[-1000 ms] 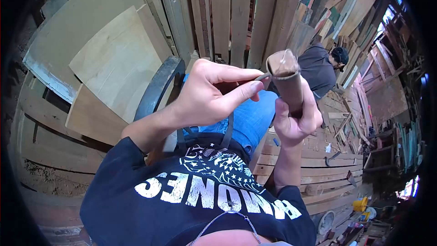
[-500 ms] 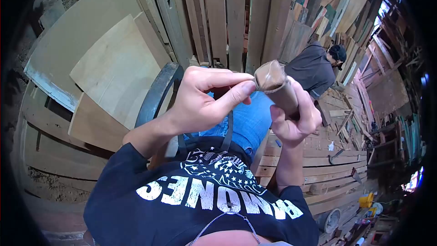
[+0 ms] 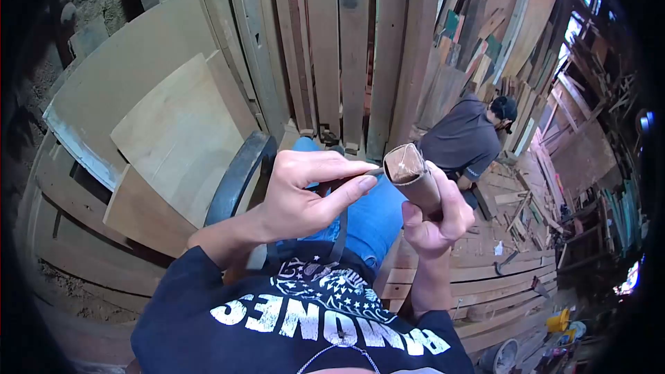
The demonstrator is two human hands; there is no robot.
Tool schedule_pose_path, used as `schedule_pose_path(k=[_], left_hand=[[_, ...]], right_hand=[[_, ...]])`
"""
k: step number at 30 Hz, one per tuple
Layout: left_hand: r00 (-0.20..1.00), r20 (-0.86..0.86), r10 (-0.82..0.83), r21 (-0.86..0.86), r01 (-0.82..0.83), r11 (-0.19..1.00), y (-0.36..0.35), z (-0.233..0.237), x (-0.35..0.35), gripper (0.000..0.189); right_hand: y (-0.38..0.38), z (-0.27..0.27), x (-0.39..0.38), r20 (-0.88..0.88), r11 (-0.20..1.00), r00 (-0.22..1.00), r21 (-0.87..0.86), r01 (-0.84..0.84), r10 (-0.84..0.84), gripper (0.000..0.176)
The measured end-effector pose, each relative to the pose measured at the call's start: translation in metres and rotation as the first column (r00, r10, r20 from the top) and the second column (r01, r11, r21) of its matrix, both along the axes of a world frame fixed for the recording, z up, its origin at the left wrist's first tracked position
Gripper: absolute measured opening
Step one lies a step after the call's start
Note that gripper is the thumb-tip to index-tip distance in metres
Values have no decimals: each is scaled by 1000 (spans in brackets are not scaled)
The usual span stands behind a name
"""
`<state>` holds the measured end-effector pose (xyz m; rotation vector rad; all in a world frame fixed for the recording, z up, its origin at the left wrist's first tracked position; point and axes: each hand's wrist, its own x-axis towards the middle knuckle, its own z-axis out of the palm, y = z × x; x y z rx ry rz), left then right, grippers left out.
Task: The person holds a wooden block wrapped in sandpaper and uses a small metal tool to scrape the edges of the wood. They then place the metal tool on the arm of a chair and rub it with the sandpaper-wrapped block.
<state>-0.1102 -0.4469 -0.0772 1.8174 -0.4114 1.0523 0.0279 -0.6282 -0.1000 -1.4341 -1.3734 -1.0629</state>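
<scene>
My right hand (image 3: 440, 220) is wrapped round a short wooden block (image 3: 404, 162) in front of my chest. A thin brown sheet (image 3: 424, 194) curls around the block's sides, with a gap showing between sheet and wood at the near end. The block's pale end face points up and toward me. My left hand (image 3: 305, 190) pinches a thin dark piece (image 3: 374, 172) between thumb and forefinger, close beside the block's left edge. Most of that piece is hidden by the fingers, so its kind cannot be made out.
Below my hands are my legs in blue jeans (image 3: 374, 225). A dark curved armrest (image 3: 239, 176) lies left, beside leaning plywood sheets (image 3: 176, 138). Upright planks (image 3: 353, 48) stand ahead. Another person (image 3: 460, 135) bends over at the right, near wood scraps (image 3: 516, 197) on the floor.
Both hands and the block sit lower in view. My left fingertips have drawn slightly away from the block's edge, and the thin dark piece shows between them. The view has tilted a little.
</scene>
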Motion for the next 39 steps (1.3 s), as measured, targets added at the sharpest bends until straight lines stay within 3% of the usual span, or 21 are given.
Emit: schedule_pose_path(k=[3,8,10,12,18,20,22,24,26,28,30,33,39], left_hand=[[995,-81,54,32,-52,998,1,2,-1,14],[994,-94,51,14,-50,999,-1,0,-1,14],[995,-92,35,-10,-36,999,-1,-1,-1,14],[994,-90,63,-4,-64,998,2,-2,2,13],[993,-106,53,-90,-63,994,-1,-3,1,14],[997,-78,17,-94,-25,995,-2,-5,2,15],[995,-71,70,-40,-73,997,0,-6,4,15],[990,-113,90,-56,-97,994,0,-5,4,15],[990,-110,89,-59,-96,994,0,-5,3,15],[990,-102,95,-56,-101,993,0,-6,4,16],[988,-131,81,-103,-95,990,-2,-6,3,15],[996,-74,40,-82,-47,996,-1,-6,2,16],[991,-108,80,-121,-93,988,-1,-6,2,16]], right_hand=[[0,-6,2,-122,999,992,28,28,-24,58],[-4,1,-4,-29,999,999,21,-32,33,55],[-1,2,-1,1,998,998,-14,64,-64,54],[1,-3,2,-81,992,988,-5,129,-129,54],[-4,0,-3,-125,999,992,50,11,-5,54],[-1,2,-5,-16,997,997,-18,76,-76,55],[2,0,0,-18,997,997,-12,77,-77,52],[1,-1,0,-80,981,978,-40,192,-194,51],[1,-2,2,-97,988,983,-25,155,-157,49],[-2,-2,-1,-197,997,979,78,-29,44,51],[-5,-3,-2,-60,996,997,70,-51,55,55],[-3,4,-8,15,991,995,-85,104,-103,58],[2,-7,0,-107,994,988,1,110,-110,57]])
